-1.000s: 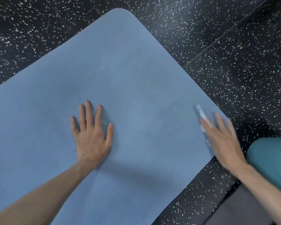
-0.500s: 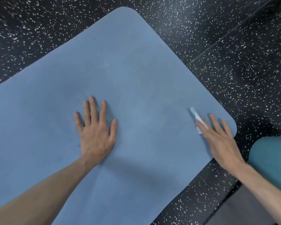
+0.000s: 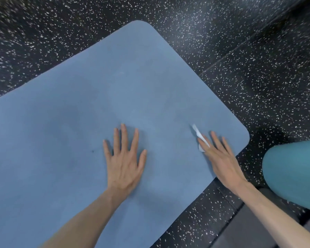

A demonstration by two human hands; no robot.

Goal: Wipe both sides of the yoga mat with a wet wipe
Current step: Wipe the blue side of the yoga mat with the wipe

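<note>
Two hands lie on the blue yoga mat (image 3: 82, 113) spread on the speckled floor (image 3: 258, 77): left hand (image 3: 123, 161) flat with fingers splayed, right hand (image 3: 220, 158) pressing the white wet wipe (image 3: 199, 136) under straight fingers near the mat's right corner.

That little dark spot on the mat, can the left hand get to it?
Probably yes. The spot lies on bare mat just beside the left hand, which rests flat, with nothing between them.

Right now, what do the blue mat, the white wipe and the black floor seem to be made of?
Yoga mat: probably rubber or foam, matte, faintly mottled, no shine. Wet wipe: thin, soft white nonwoven or tissue, crumpled under the right hand. Floor: likely rubber gym tile, black with white flecks, a seam visible.
</note>
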